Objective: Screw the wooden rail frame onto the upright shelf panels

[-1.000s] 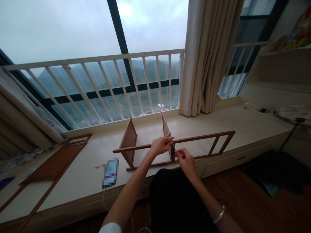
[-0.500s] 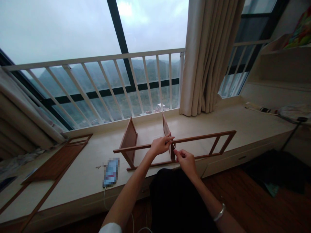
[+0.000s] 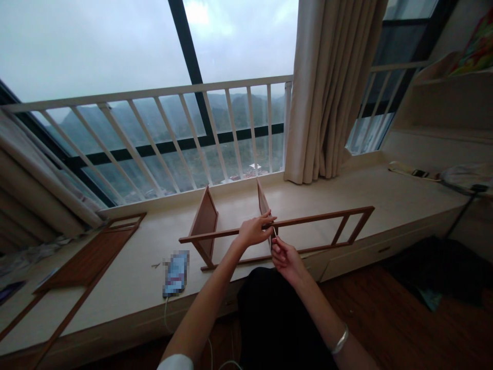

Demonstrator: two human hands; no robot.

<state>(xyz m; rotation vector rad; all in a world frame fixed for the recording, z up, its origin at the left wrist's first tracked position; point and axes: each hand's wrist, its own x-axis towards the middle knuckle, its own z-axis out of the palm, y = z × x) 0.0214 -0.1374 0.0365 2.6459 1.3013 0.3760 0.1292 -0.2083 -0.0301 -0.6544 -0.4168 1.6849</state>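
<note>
Crosswise lies one frame [image 3: 323, 217], long axis extending to both sides of the fingers of the left hand [image 3: 256, 230], closed over it; right hand [image 3: 287, 258], just below-right, pinches one rod [image 3: 275, 232], pointing up toward those fingers.

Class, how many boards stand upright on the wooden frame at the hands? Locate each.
2: one board at the left end of the wooden frame, another board at the left hand, which partly hides it. No third shows.
</note>
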